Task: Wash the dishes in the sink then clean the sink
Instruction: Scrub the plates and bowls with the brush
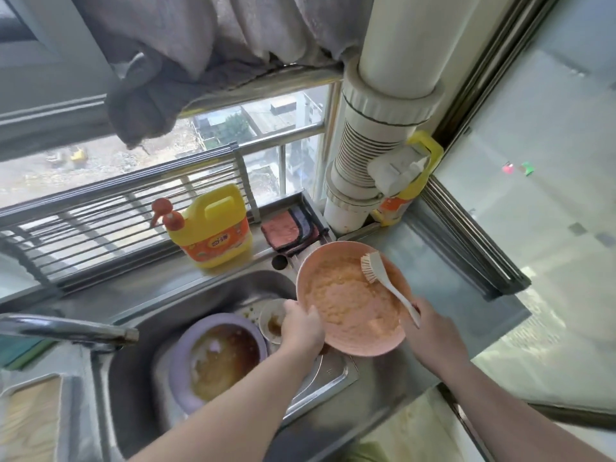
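A pink bowl [353, 343] coated inside with orange foam is tilted over the right edge of the steel sink [213, 291]. My left hand [301, 326] grips its left rim. My right hand [430, 331] holds the handle of a white dish brush [388, 283], whose bristles rest inside the bowl near its far rim. In the sink lie a purple bowl [186, 355] with brown greasy water and a small dirty white dish [271, 320].
A yellow detergent jug [213, 228] with a red pump stands on the ledge behind the sink, next to folded cloths [288, 230]. The faucet [66, 330] reaches in from the left. A white pipe [370, 135] rises at the back right. The steel counter [450, 261] extends right.
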Demonstrator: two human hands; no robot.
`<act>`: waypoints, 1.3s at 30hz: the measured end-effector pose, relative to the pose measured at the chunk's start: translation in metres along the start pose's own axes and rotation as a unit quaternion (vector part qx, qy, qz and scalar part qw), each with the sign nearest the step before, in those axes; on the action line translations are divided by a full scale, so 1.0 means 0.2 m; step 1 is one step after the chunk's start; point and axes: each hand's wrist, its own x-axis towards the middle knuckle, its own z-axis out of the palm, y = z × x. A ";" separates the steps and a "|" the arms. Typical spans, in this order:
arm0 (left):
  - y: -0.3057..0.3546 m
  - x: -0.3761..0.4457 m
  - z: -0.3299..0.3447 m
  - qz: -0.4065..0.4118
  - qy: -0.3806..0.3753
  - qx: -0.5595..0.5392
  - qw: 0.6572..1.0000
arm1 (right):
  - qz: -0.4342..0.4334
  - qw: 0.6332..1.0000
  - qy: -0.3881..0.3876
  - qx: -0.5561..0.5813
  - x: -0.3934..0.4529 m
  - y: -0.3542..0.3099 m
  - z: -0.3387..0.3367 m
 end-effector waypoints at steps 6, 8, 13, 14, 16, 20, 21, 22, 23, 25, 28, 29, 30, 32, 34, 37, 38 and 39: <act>-0.05 0.02 -0.23 0.064 -0.050 -0.071 0.994 | -0.116 0.992 -0.041 -0.010 -0.10 -0.24 0.06; -0.17 0.06 -0.39 0.054 0.006 -0.062 0.997 | -0.192 0.978 -0.076 -0.002 -0.15 -0.40 0.17; -0.70 0.24 -0.83 -0.125 0.148 0.036 0.980 | -0.290 0.925 -0.219 -0.113 -0.22 -0.75 0.61; -0.87 0.31 -0.91 -0.162 0.158 0.035 0.973 | -0.286 0.913 -0.247 -0.155 -0.21 -0.80 0.70; -1.02 0.35 -1.00 -0.196 0.170 0.042 0.965 | -0.266 0.898 -0.285 -0.202 -0.18 -0.86 0.87; -1.11 0.42 -1.03 -0.210 0.139 0.028 0.967 | -0.208 0.891 -0.321 -0.244 -0.09 -0.84 1.21; -1.11 0.44 -1.03 -0.200 0.136 0.020 0.970 | -0.192 0.891 -0.326 -0.251 -0.06 -0.81 1.28; -1.17 0.51 -1.04 -0.194 0.142 0.014 0.971 | -0.175 0.892 -0.331 -0.252 -0.03 -0.79 1.34; -1.21 0.56 -1.04 -0.192 0.142 0.005 0.971 | -0.164 0.893 -0.335 -0.251 0.00 -0.76 1.39; -1.36 0.73 -1.06 -0.189 0.142 -0.029 0.971 | -0.160 0.890 -0.342 -0.256 0.07 -0.73 1.47; -1.29 0.74 -1.08 -0.194 0.152 -0.095 0.964 | -0.166 0.896 -0.343 -0.228 0.14 -0.71 1.53; -1.20 0.68 -1.08 -0.198 0.154 -0.132 0.959 | -0.164 0.900 -0.345 -0.209 0.15 -0.71 1.53; -1.16 0.64 -1.08 -0.193 0.156 -0.176 0.953 | -0.158 0.905 -0.347 -0.189 0.15 -0.71 1.53; -1.11 0.58 -1.09 -0.177 0.164 -0.239 0.940 | -0.144 0.915 -0.350 -0.142 0.13 -0.70 1.49; -1.08 0.50 -1.13 -0.166 0.164 -0.268 0.935 | -0.134 0.921 -0.348 -0.112 0.09 -0.70 1.43; -0.97 0.32 -1.16 -0.126 0.133 -0.242 0.953 | -0.143 0.921 -0.341 -0.122 0.01 -0.72 1.30; -0.93 0.25 -1.17 -0.100 0.126 -0.217 0.963 | -0.147 0.920 -0.338 -0.135 -0.02 -0.73 1.25; -0.89 0.18 -1.18 -0.077 0.124 -0.177 0.973 | -0.150 0.918 -0.334 -0.150 -0.05 -0.74 1.20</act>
